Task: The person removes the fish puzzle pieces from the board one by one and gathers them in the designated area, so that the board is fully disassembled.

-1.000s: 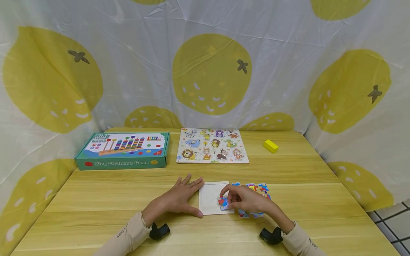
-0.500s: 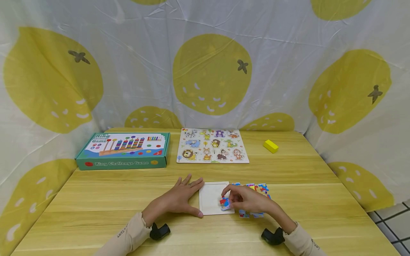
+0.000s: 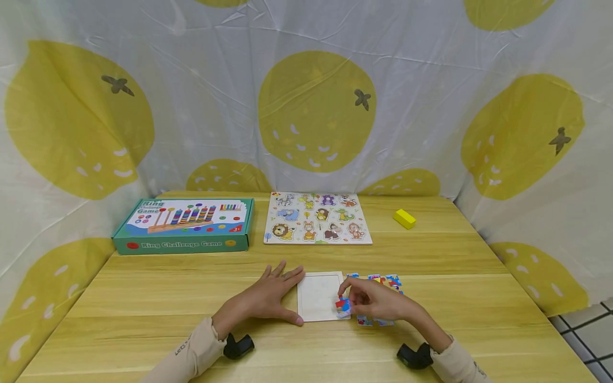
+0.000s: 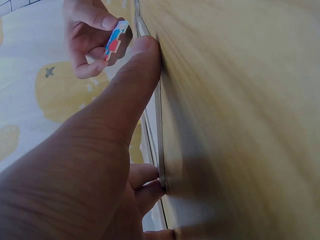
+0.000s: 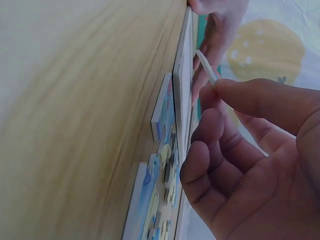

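A jigsaw puzzle piece (image 3: pixel 342 307), printed red and blue, is pinched between thumb and fingers of my right hand (image 3: pixel 375 301). It is held over the right front part of a pale puzzle frame (image 3: pixel 316 295); in the right wrist view the piece (image 5: pixel 206 68) is tilted and raised off the frame (image 5: pixel 184 75). My left hand (image 3: pixel 268 296) rests with spread fingers along the frame's left edge, thumb at the near corner. Several loose puzzle pieces (image 3: pixel 394 280) lie right of the frame, partly hidden under my right hand.
Behind the frame lies an animal puzzle board (image 3: pixel 318 218). A green Ring Challenge Game box (image 3: pixel 182 226) stands at the back left, and a yellow block (image 3: pixel 405 218) at the back right. A lemon-print curtain (image 3: pixel 316 111) hangs behind the wooden table (image 3: pixel 268 351).
My right hand has shifted a little to the right with the puzzle piece, which has turned slightly and is now nearer the frame's right edge. The left hand stays in place.
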Demonstrator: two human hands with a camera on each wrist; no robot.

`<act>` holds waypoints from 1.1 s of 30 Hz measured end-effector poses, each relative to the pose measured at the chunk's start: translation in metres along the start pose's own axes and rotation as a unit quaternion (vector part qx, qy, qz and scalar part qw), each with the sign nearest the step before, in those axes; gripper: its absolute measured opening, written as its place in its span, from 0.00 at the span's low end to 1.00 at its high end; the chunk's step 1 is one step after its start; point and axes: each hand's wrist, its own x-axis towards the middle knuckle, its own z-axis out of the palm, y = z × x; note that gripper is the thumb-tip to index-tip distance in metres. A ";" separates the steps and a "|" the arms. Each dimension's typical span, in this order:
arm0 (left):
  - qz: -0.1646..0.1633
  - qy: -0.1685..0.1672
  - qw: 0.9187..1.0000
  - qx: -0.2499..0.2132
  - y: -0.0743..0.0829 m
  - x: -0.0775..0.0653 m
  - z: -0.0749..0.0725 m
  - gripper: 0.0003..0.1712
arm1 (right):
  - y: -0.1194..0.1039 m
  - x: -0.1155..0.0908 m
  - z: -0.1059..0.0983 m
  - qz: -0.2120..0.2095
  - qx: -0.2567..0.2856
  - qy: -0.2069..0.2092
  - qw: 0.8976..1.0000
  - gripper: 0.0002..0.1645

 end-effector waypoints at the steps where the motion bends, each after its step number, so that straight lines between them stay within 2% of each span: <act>1: 0.000 0.000 1.000 0.000 0.000 0.000 0.000 0.62 | 0.001 -0.001 -0.001 -0.003 0.000 -0.001 1.000 0.15; 16: 0.004 -0.001 1.000 -0.004 0.000 0.000 0.000 0.62 | 0.012 -0.020 -0.009 -0.004 -0.002 0.014 1.000 0.12; 27: 0.004 0.000 1.000 -0.003 -0.002 0.000 0.001 0.62 | 0.015 -0.030 -0.015 0.021 0.038 0.019 0.999 0.13; 33: 0.003 -0.002 1.000 -0.002 -0.002 0.000 0.001 0.62 | 0.019 -0.037 -0.018 0.000 0.044 0.021 0.999 0.12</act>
